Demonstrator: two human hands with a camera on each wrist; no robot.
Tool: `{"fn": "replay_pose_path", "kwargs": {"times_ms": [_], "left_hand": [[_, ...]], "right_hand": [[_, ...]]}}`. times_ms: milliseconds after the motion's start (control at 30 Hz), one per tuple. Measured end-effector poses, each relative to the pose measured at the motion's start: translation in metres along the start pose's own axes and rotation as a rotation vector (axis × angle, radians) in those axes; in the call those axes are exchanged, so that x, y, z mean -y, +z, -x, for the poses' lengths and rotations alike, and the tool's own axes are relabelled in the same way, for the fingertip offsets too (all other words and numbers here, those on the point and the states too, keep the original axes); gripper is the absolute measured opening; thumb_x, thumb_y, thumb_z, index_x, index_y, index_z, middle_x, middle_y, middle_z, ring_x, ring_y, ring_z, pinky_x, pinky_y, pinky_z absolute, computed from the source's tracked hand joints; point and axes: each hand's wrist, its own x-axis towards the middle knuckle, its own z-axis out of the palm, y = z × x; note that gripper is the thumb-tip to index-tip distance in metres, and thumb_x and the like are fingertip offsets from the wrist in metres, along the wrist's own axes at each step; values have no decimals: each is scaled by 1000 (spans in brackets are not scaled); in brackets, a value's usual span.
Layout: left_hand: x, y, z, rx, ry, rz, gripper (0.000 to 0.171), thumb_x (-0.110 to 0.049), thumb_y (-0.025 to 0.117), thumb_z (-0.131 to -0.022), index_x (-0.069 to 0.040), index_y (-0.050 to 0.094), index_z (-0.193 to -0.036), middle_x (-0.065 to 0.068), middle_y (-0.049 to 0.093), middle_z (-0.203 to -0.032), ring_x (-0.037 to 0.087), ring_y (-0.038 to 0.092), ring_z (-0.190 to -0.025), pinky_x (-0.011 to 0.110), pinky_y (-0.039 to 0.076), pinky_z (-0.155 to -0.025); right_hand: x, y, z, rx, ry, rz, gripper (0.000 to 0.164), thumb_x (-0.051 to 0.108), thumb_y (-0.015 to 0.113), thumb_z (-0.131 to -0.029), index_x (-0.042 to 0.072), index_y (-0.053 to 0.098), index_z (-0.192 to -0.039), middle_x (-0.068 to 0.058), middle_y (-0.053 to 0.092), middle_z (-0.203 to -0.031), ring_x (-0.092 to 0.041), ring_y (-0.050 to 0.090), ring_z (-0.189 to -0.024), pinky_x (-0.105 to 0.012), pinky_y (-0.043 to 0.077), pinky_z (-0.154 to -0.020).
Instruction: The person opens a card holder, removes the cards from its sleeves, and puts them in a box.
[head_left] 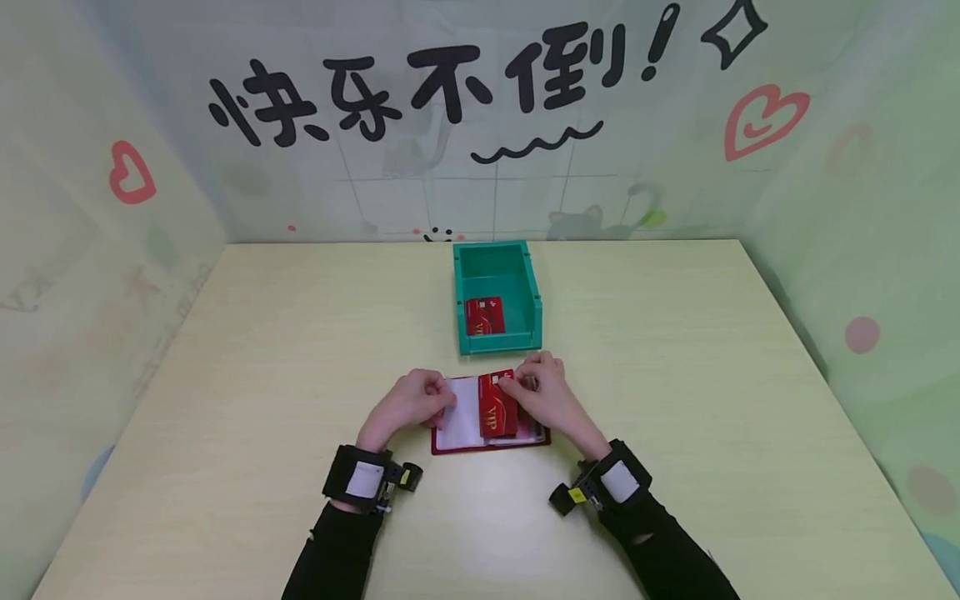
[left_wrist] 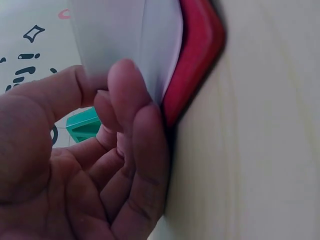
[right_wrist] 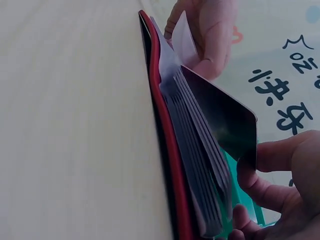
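Observation:
A red-covered card holder [head_left: 491,448] lies spread on the table, with translucent sleeve pages [head_left: 463,410] inside. My left hand [head_left: 411,400] is at its left side, pinching the edge of a clear sleeve [left_wrist: 112,37] between thumb and fingers. From the right, my right hand [head_left: 549,398] grips a red VIP card [head_left: 495,414] by its edge. In the right wrist view the dark back of that card [right_wrist: 225,115] stands tilted above the stacked pages [right_wrist: 192,150], its far end close to the sleeve. Whether that end is inside the sleeve I cannot tell.
Just behind the card holder stands a teal bin [head_left: 500,342] with red cards [head_left: 484,317] lying in its near left part. Light wooden tabletop [head_left: 315,333] stretches to both sides. A printed backdrop [head_left: 495,200] rises at the table's back edge.

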Motion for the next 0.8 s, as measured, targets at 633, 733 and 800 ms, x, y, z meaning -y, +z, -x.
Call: {"fn": "replay_pose_path", "kwargs": {"times_ms": [633, 733, 800], "left_hand": [[-1, -1, 0, 10, -1, 33, 15, -13, 61, -95, -4, 61, -84, 4, 60, -64, 14, 61, -55, 24, 52, -59], [0, 0, -1, 12, -6, 33, 14, -14, 61, -96, -4, 61, -85, 4, 60, -65, 14, 61, -56, 24, 52, -59], [0, 0, -1, 13, -6, 30, 14, -14, 61, -96, -4, 61, -86, 5, 61, -65, 14, 61, -56, 25, 53, -59]], "right_hand": [[42, -40, -51, -99, -107, 85, 23, 22, 61, -101, -1, 62, -103, -19, 69, -81, -17, 53, -55, -21, 39, -49], [50, -42, -63, -68, -78, 141, 31, 18, 60, -101, -4, 59, -124, -22, 72, -94, -20, 59, -62, -20, 43, -53], [54, -43, -71, -33, -49, 153, 42, 14, 58, -102, -5, 50, -138, -22, 70, -96, -21, 60, -66, -21, 45, -56]]}}
